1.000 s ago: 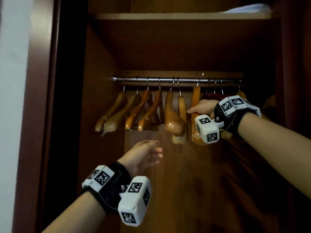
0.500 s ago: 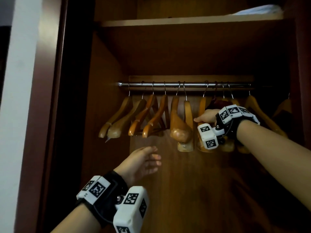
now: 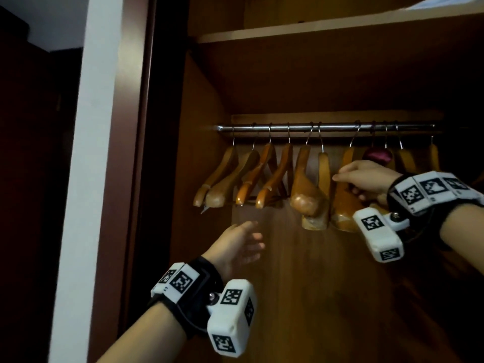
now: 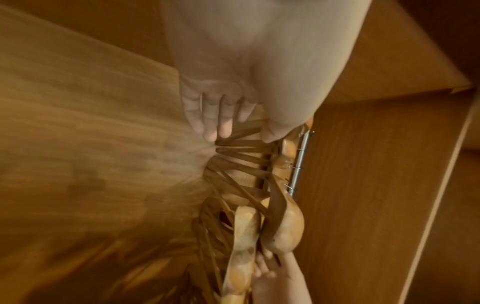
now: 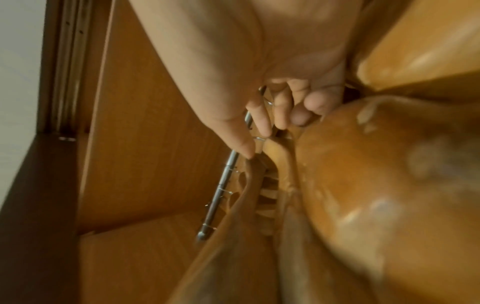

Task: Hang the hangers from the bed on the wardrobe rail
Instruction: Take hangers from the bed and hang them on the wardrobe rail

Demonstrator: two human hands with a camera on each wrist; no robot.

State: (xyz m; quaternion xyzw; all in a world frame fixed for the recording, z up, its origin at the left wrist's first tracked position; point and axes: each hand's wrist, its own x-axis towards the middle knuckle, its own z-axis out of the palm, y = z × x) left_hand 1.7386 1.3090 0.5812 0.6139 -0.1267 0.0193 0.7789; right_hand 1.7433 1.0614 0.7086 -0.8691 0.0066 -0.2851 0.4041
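Observation:
Several wooden hangers [image 3: 264, 176] hang in a row on the metal rail [image 3: 324, 127] inside the wardrobe. My right hand [image 3: 348, 186] grips one hanger [image 3: 343, 213] right of the middle, thumb on its near face and fingers curled behind. The right wrist view shows that hand [image 5: 259, 139] around the hanger's neck just under the rail [image 5: 228, 174]. My left hand [image 3: 255, 231] is held below the row, fingers loose, holding nothing. In the left wrist view, that hand [image 4: 241, 133] points up at the hanger bars and the rail [image 4: 298, 164].
A wooden shelf [image 3: 314, 30] runs above the rail, with something white [image 3: 445, 2] on it. The wardrobe's left side panel [image 3: 201, 153] stands close to the leftmost hanger. A dark red padded hanger [image 3: 378, 155] hangs behind my right hand. The back panel [image 3: 301, 297] is bare below.
The view has swung, so the wardrobe now sits further right in the picture. My right hand stays on the same hanger and my left hand stays below the row.

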